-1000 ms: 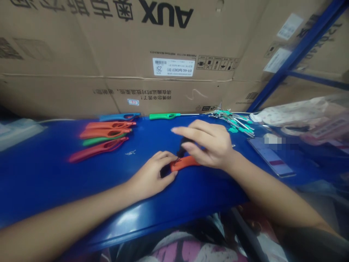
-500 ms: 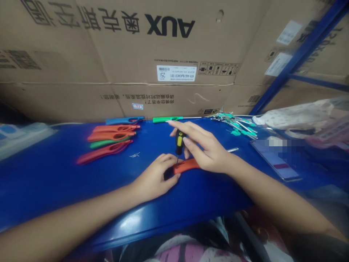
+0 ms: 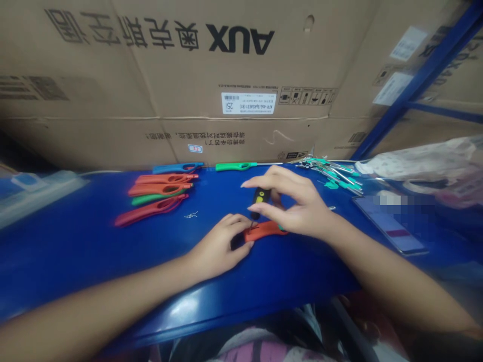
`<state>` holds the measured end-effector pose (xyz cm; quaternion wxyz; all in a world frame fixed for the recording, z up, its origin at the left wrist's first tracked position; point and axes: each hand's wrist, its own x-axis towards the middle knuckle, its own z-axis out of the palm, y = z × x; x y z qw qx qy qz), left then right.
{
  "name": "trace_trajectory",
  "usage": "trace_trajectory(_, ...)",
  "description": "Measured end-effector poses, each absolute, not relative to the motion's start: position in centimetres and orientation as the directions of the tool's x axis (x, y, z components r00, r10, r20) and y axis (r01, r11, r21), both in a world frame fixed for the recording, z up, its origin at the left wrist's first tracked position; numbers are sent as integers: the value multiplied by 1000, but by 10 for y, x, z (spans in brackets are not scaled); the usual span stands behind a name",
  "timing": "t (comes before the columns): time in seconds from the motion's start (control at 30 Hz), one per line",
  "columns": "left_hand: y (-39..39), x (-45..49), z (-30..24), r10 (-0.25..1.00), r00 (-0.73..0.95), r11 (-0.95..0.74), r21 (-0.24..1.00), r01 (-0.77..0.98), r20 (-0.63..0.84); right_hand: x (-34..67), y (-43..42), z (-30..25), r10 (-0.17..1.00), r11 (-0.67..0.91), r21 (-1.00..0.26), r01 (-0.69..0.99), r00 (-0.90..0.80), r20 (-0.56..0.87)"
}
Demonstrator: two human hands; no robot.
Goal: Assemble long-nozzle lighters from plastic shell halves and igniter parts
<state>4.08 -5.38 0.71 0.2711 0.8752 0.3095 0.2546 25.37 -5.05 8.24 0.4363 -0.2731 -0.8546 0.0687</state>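
orange plastic lighter-style handle (image 3: 260, 232) lies on the blue tabletop (image 3: 94, 251), straight in front of you in the head view. your left hand (image 3: 224, 244) pinches its left end, thumb on the near side and fingers on the far side. your right hand (image 3: 302, 203) grips a black-and-yellow screwdriver (image 3: 261, 197) between thumb and fingers, its shaft slanting down to that same end, just beside your left fingertips. whether the tip sits in a screw is too small to tell.

you seem to be at the fastening step, though tightening and loosening would look alike here. the next move probably calls for pinning the handle firmly, bringing the driver more upright and twisting with light downward pressure; a slip could catch your left fingers.

to the far left you have a group of blue, red, orange and green handles (image 3: 162, 188), with thin wire bits (image 3: 191, 215) nearer you. a green lighter (image 3: 234, 167) lies at the far edge, by the cardboard (image 3: 181, 90). teal-ended metal stems (image 3: 335, 176) are heaped far right, and a phone (image 3: 388, 226) lies nearer, at the right.
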Motion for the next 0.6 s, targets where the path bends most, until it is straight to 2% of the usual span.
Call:
trace_trajectory(0.07,-54,41,6,681,679,-656,641,398,276,254,-50,83,493,840,-272,470,-452,744)
trace_trajectory(0.1,-54,41,6,680,680,-656,642,396,275,254,-50,84,504,840,-289,460,-461,730)
trace_trajectory(0.2,-55,40,6,678,681,-663,631,403,277,253,-52,85,582,811,-496,310,-514,630)
trace_trajectory(0.27,-55,39,5,682,675,-667,620,414,282,252,-52,85,582,808,-522,272,-505,637)
trace_trajectory(0.4,-54,40,4,677,673,-676,614,408,298,251,-52,83,429,863,-231,449,-412,804)
trace_trajectory(0.43,-54,40,4,674,674,-680,610,407,302,251,-52,82,428,860,-217,461,-421,800)
trace_trajectory(0.47,-54,40,5,673,675,-683,605,409,303,250,-53,83,456,860,-257,440,-439,775)
trace_trajectory(0.57,-54,40,5,678,674,-680,599,423,293,248,-56,83,583,809,-507,296,-504,637)
trace_trajectory(0.6,-54,40,5,681,673,-675,604,424,289,248,-57,83,598,795,-540,276,-503,624)
